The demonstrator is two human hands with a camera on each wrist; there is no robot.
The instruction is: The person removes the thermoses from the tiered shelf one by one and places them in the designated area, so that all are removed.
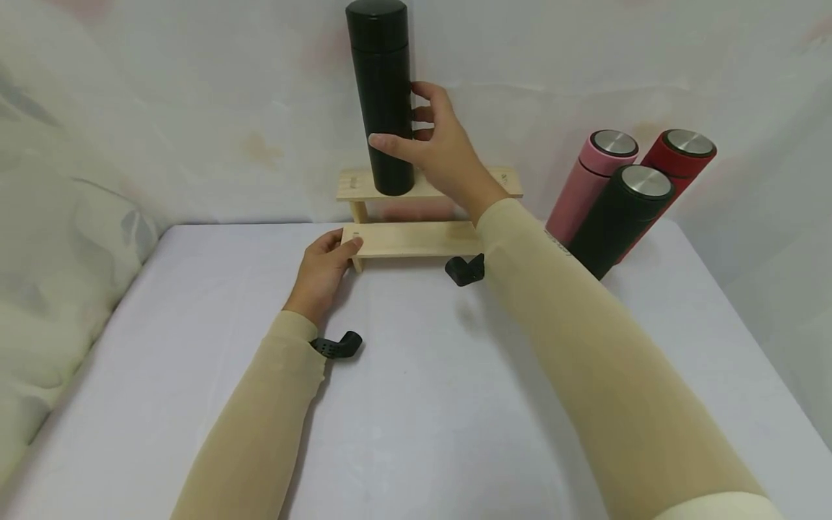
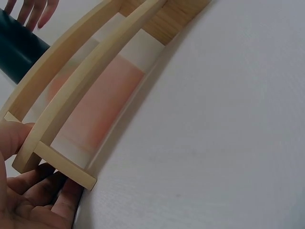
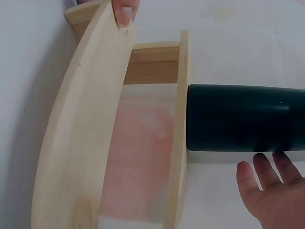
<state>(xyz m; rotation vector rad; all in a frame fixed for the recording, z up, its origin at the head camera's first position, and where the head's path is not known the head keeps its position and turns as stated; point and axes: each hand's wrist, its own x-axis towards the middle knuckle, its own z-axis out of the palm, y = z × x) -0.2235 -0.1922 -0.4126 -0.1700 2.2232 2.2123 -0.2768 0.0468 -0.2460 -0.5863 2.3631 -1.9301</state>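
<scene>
A dark green thermos bottle (image 1: 383, 108) stands upright on the upper step of a two-step wooden rack (image 1: 416, 240). Beside the bottle's right side is my right hand (image 1: 448, 144), thumb in front and fingers spread loosely. In the right wrist view, the fingertips of the right hand (image 3: 276, 191) lie at the bottle's edge without wrapping round it; whether they touch is hard to tell. My left hand (image 1: 321, 271) grips the left end of the lower step, thumb on top. The left wrist view shows the left hand's (image 2: 33, 195) fingers under the wooden board.
To the right of the rack stand a pink thermos (image 1: 581, 191), a red thermos (image 1: 682, 159) and another dark green thermos (image 1: 617, 220) with silver lids. A white cloth covers the table (image 1: 416, 419), and a pale curtain (image 1: 260, 108) hangs behind.
</scene>
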